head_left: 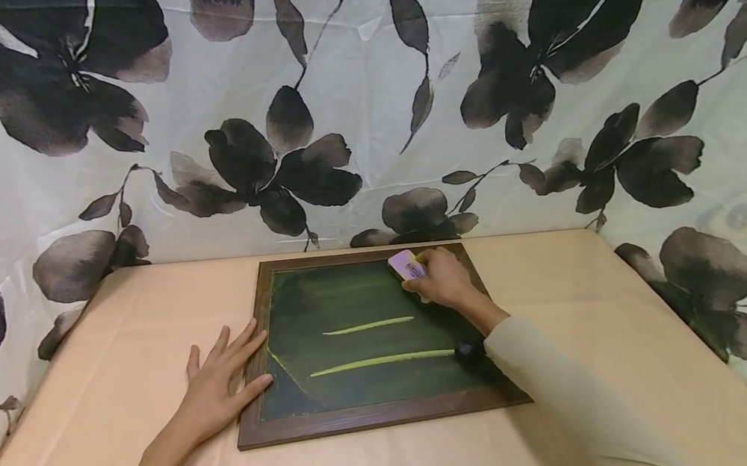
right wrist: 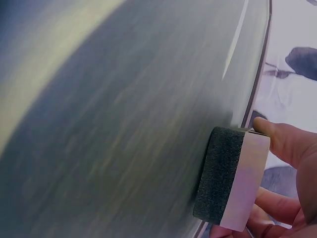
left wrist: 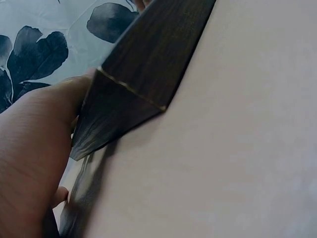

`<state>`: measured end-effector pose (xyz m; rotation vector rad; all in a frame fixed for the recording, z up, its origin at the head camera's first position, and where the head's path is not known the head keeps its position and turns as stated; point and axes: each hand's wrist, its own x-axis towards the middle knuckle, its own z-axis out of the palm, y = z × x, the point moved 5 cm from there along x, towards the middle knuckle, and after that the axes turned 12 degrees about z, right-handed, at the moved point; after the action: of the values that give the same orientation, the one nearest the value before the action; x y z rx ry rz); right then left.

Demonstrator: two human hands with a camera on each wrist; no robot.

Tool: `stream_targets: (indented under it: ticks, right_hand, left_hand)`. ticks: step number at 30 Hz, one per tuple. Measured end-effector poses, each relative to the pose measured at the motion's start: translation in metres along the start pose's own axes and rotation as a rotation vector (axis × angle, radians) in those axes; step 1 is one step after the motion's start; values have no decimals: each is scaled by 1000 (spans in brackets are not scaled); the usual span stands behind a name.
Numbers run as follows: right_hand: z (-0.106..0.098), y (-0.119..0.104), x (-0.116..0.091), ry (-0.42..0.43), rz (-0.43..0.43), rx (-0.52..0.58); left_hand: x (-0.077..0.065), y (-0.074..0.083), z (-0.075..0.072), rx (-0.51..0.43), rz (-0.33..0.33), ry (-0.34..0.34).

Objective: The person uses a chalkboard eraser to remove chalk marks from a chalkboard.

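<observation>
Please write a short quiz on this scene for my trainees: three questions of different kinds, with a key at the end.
1. Multiple choice: What does the right hand hold?
a) a stick of chalk
b) a block eraser
c) a folded cloth

2. True or false: The left hand is touching the eraser.

3. Count: How many bold, nearly level yellow lines show on the chalkboard?

Key:
1. b
2. False; it is at the left side of the wooden frame.
3. Two.
</observation>
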<state>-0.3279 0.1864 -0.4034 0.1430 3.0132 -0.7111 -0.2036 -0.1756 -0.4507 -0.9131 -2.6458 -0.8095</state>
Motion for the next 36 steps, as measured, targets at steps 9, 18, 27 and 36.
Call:
stream_targets:
  ticks: [9,18,27,36]
  right_hand:
    - [16,-35,-2,-18,11,10]
    - [34,-72,-8,-42,4,4]
    - [56,-126,-29,-71,-53,-13]
    - [73,-159,-49,-128,-116,-49]
  left_hand:
    - [-1,-3,-8,2,6,-14]
    - [-3,-4,-12,1,6,-26]
    - [-3,0,-14,-17,22,-46]
    - [-12,2,-14,-18,6,-50]
